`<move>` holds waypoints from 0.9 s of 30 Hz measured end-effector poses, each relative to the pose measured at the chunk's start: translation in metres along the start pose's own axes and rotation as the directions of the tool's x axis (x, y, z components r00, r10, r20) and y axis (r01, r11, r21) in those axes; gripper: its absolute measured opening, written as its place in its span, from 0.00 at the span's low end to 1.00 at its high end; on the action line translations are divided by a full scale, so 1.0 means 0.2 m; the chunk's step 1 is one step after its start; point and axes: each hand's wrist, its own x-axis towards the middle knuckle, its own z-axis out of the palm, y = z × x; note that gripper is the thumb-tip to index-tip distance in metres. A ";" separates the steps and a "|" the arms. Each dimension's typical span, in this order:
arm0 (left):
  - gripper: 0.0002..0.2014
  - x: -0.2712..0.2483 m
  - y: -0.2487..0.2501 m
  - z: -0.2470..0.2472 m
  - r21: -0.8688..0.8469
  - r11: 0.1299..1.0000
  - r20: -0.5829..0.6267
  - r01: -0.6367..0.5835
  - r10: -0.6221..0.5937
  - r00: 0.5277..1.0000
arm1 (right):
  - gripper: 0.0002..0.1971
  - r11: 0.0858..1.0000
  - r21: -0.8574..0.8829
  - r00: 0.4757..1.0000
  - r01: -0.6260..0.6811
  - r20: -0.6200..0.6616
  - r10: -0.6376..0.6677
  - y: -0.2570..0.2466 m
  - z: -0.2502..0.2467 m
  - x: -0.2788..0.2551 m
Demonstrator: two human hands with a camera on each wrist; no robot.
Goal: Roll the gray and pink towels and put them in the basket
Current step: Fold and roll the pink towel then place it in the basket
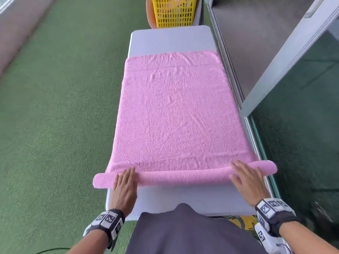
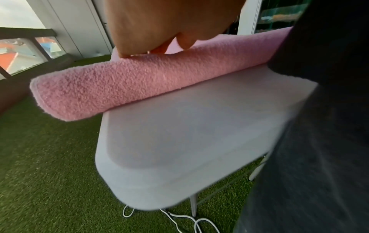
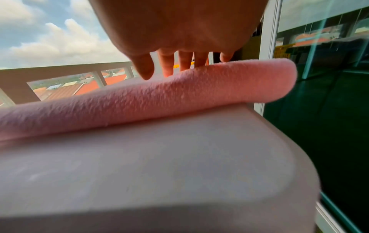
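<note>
Rolling the pink towel (image 1: 176,114) on the table (image 1: 170,39), just started; my left hand (image 1: 124,186) and right hand (image 1: 247,178) press flat, fingers straight, gripping nothing. Next I push evenly toward the basket (image 1: 174,11); gray towel unseen

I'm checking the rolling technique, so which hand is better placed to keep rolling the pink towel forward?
Neither alone: the left hand and right hand both lie flat on the rolled edge of the pink towel, one near each end, so both are equally placed to push together.

Yellow basket (image 1: 175,12) cut off by top edge; contents unclear. Table (image 3: 179,173) blurred in right wrist view.
</note>
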 end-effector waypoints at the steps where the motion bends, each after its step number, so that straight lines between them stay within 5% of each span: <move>1: 0.28 -0.03 0.00 0.01 0.010 1.000 0.022 -0.026 0.026 0.999 | 0.28 1.000 -0.007 0.998 0.028 0.050 -0.028 0.01 0.02 -0.03; 5: 0.36 -0.08 -0.03 0.05 0.064 0.993 0.057 -0.098 0.094 0.994 | 0.37 0.998 -0.045 0.996 0.047 0.083 -0.043 0.03 0.09 -0.09; 9: 0.07 -0.04 0.02 -0.01 0.057 0.995 -0.081 -0.086 0.091 0.993 | 0.19 0.999 -0.050 1.000 -0.006 0.010 0.006 -0.01 0.05 -0.02; 11: 0.10 -0.01 0.04 -0.02 0.074 0.995 -0.063 -0.062 0.067 0.996 | 0.13 0.995 -0.095 0.999 0.008 0.038 -0.004 -0.04 0.01 0.03; 14: 0.14 0.01 0.03 -0.04 0.043 0.998 -0.039 -0.048 0.049 0.998 | 0.17 0.991 -0.128 0.996 0.027 0.082 -0.017 -0.05 -0.03 0.09; 17: 0.21 0.05 -0.01 -0.02 -0.009 0.999 -0.104 0.035 -0.036 0.994 | 0.24 0.995 -0.053 0.982 0.080 -0.168 -0.088 0.01 -0.05 0.11; 19: 0.29 0.05 -0.01 -0.01 -0.060 0.995 -0.109 0.081 -0.087 0.990 | 0.25 0.993 -0.028 0.980 0.118 -0.159 -0.121 0.06 -0.01 0.09; 21: 0.25 0.01 0.00 0.02 -0.051 0.999 -0.074 0.001 -0.005 0.997 | 0.28 0.991 -0.011 0.990 0.132 -0.049 -0.132 0.08 0.07 0.04; 24: 0.34 -0.06 -0.01 0.06 0.019 0.997 -0.003 -0.068 0.068 0.998 | 0.38 0.991 -0.061 0.993 0.117 -0.017 -0.118 0.08 0.11 -0.01; 27: 0.29 -0.06 0.00 0.04 0.000 0.998 -0.081 -0.063 0.063 0.995 | 0.30 0.995 -0.078 0.995 0.063 -0.072 -0.069 0.05 0.07 0.04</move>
